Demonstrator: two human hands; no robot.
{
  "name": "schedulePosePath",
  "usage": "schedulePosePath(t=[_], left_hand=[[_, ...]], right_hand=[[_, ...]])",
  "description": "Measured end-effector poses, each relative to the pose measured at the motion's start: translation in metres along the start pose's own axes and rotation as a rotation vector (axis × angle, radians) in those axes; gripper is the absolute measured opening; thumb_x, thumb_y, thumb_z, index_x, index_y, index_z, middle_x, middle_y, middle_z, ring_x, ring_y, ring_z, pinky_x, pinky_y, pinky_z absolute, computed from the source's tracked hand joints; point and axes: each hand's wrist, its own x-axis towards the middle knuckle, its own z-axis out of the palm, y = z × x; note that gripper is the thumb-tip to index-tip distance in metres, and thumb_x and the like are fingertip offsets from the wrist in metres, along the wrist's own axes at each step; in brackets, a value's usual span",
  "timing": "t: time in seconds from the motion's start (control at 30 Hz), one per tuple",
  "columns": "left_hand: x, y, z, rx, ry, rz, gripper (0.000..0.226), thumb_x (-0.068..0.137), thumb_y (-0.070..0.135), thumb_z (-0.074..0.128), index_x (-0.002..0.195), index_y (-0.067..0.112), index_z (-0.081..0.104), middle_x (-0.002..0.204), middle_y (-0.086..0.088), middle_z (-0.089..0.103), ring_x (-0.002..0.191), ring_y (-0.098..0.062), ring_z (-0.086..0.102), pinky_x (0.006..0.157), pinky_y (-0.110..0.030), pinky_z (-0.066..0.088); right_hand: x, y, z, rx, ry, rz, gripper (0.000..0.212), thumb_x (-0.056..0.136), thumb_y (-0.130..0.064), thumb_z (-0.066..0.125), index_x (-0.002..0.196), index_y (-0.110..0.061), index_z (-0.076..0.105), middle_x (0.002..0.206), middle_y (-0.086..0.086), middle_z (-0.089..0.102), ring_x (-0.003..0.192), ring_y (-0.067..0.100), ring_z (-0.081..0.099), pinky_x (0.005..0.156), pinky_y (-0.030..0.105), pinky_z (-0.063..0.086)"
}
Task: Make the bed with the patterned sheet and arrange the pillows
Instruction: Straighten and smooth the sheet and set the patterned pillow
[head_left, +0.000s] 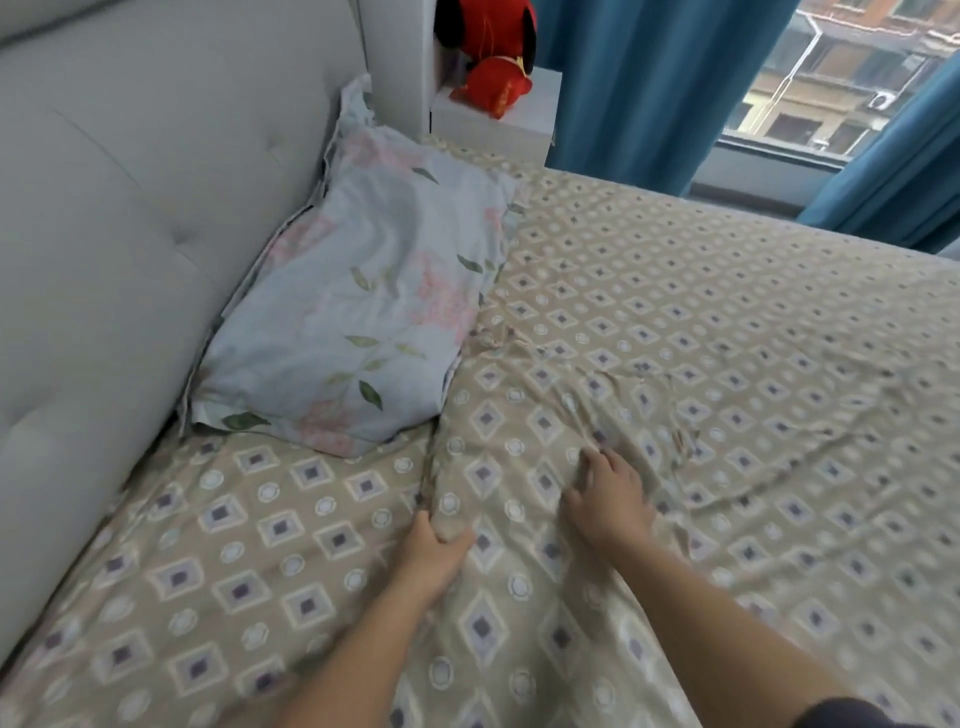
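Note:
A beige patterned sheet (701, 338) with diamonds and circles covers the bed. A raised fold runs from the pillow's near corner toward me. My left hand (434, 551) pinches the near end of that fold between thumb and fingers. My right hand (605, 499) rests on the sheet just right of the fold, fingers spread and slightly bent, pressing the wrinkled cloth. One pale blue floral pillow (358, 322) leans against the grey padded headboard (119, 234) at the left.
A white bedside cabinet (498, 122) with a red plush toy (493, 52) stands behind the bed's far corner. Blue curtains (649, 88) and a window (841, 78) lie beyond the far side. Wrinkles cross the sheet on the right.

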Motion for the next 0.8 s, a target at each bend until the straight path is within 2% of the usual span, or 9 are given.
schedulePosePath(t=[0.1,0.17,0.23,0.3,0.37,0.57,0.7,0.8], left_hand=[[-0.017,-0.012,0.010,-0.002,0.042,-0.067,0.102,0.074,0.057,0.069,0.149,0.007,0.021,0.151,-0.011,0.035,0.134,-0.030,0.039,0.109,-0.038,0.035],[-0.023,-0.017,0.016,0.019,0.048,-0.105,0.111,0.070,0.065,0.068,0.149,0.004,0.018,0.152,-0.013,0.033,0.136,-0.032,0.038,0.111,-0.041,0.034],[-0.031,-0.018,0.022,0.035,0.046,-0.090,0.098,0.074,0.064,0.066,0.143,0.003,0.033,0.144,-0.013,0.044,0.130,-0.031,0.045,0.104,-0.036,0.039],[-0.039,-0.011,0.027,0.059,0.054,-0.019,0.064,0.083,0.053,0.063,0.124,0.005,0.054,0.127,-0.012,0.059,0.115,-0.028,0.056,0.085,-0.026,0.041],[-0.054,-0.002,0.032,0.092,0.095,0.062,0.049,0.086,0.048,0.060,0.114,0.009,0.060,0.117,-0.011,0.064,0.107,-0.029,0.059,0.078,-0.024,0.037],[-0.116,0.011,0.012,-0.003,0.267,0.259,0.035,0.090,0.045,0.055,0.112,0.018,0.061,0.110,0.001,0.067,0.103,-0.024,0.062,0.083,-0.030,0.048],[-0.165,0.006,-0.028,0.035,0.353,0.399,0.033,0.092,0.048,0.048,0.112,0.024,0.061,0.107,0.008,0.067,0.100,-0.018,0.063,0.084,-0.029,0.049],[-0.195,-0.006,-0.065,0.113,0.452,0.466,0.032,0.095,0.047,0.044,0.108,0.023,0.061,0.100,0.008,0.067,0.092,-0.017,0.063,0.079,-0.028,0.048]], right_hand=[[-0.027,0.047,0.003,0.104,0.002,0.223,0.081,0.085,-0.056,0.057,0.149,-0.026,0.017,0.157,0.003,0.016,0.144,0.031,0.015,0.112,0.057,0.024],[-0.043,0.077,0.008,0.343,-0.026,0.462,0.100,0.076,-0.066,0.060,0.151,-0.025,0.007,0.157,0.012,0.017,0.141,0.039,0.022,0.111,0.056,0.026],[-0.061,0.099,0.015,0.636,-0.077,0.620,0.106,0.073,-0.066,0.064,0.151,-0.020,0.009,0.153,0.015,0.027,0.135,0.040,0.034,0.110,0.051,0.031],[-0.076,0.109,0.018,0.742,-0.118,0.614,0.100,0.076,-0.063,0.064,0.150,-0.013,0.018,0.151,0.014,0.032,0.134,0.038,0.037,0.110,0.049,0.033],[-0.087,0.110,0.015,0.725,-0.025,0.553,0.090,0.081,-0.058,0.061,0.149,-0.013,0.023,0.150,0.014,0.035,0.135,0.037,0.036,0.110,0.049,0.032],[-0.136,0.078,-0.017,0.818,0.202,0.423,0.078,0.089,-0.049,0.058,0.150,-0.017,0.023,0.153,0.008,0.031,0.139,0.031,0.031,0.112,0.045,0.026],[-0.181,0.041,-0.023,0.894,0.233,0.464,0.077,0.088,-0.049,0.058,0.150,-0.020,0.022,0.154,0.007,0.031,0.139,0.032,0.030,0.113,0.047,0.025],[-0.211,0.010,-0.016,0.942,0.194,0.484,0.078,0.088,-0.047,0.058,0.151,-0.018,0.021,0.154,0.010,0.030,0.139,0.033,0.030,0.113,0.046,0.024]])
